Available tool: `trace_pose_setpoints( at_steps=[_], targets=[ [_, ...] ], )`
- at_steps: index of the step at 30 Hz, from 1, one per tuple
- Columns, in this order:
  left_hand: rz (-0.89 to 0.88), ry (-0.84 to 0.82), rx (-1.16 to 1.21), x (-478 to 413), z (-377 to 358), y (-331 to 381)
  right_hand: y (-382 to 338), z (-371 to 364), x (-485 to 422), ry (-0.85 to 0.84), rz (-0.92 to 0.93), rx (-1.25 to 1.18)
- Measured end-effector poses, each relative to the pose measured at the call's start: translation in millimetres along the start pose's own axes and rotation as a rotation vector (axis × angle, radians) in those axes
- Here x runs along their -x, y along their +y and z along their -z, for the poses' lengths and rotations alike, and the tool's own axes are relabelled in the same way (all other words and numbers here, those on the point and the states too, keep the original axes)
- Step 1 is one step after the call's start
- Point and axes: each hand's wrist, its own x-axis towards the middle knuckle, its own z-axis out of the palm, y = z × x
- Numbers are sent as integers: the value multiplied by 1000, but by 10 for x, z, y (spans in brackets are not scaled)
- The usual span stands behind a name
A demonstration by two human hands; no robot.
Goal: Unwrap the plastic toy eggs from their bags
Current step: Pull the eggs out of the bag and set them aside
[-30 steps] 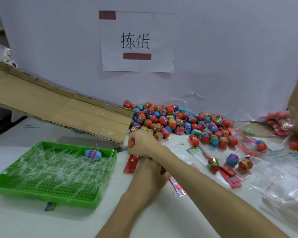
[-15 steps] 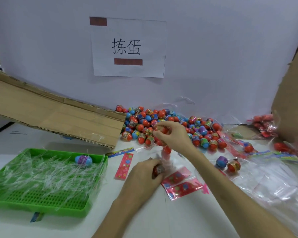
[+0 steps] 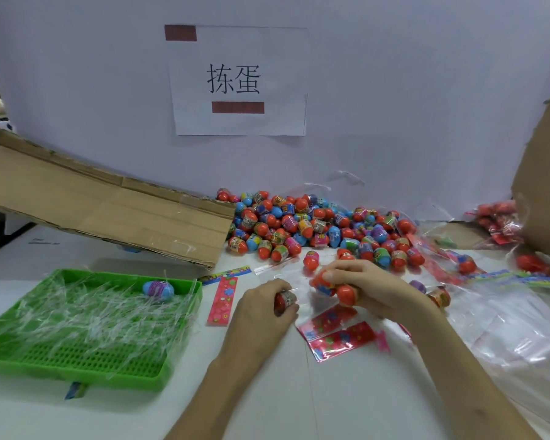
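A big pile of toy eggs (image 3: 315, 223), mostly red and blue, lies against the back wall. My left hand (image 3: 261, 315) grips one red egg (image 3: 285, 301) at the centre of the table. Just to its right, my right hand (image 3: 372, 287) holds two or three red eggs (image 3: 334, 289) inside a clear bag. Red printed bag headers (image 3: 340, 336) lie on the table below my right hand.
A green tray (image 3: 159, 373) at the left holds clear plastic strips and one blue and purple egg (image 3: 158, 289). A cardboard flap (image 3: 108, 211) slants above it. Clear bags (image 3: 521, 328) and bagged eggs (image 3: 499, 217) lie at the right beside another cardboard piece (image 3: 543, 185).
My right hand has come back from the egg pile toward my left hand, carrying red eggs in the clear bag. My left hand still grips its egg.
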Motion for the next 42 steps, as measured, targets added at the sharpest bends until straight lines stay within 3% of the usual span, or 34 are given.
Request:
trace_pose_setpoints(
  at_steps=[4, 11, 14, 20, 42],
  targets=[
    [7, -14, -15, 1, -17, 5, 56, -141, -34, -45, -19, -16],
    [35, -34, -13, -6, -10, 21, 30, -153, -52, 81, 40, -68],
    [31, -35, -15, -5, -6, 25, 74, -102, -95, 185, 11, 84],
    [20, -41, -34, -6, 2, 30, 101, -139, -133, 221, 48, 201],
    [-28, -52, 1, -4, 0, 27, 129, -245, -145, 109, 112, 309]
  ],
)
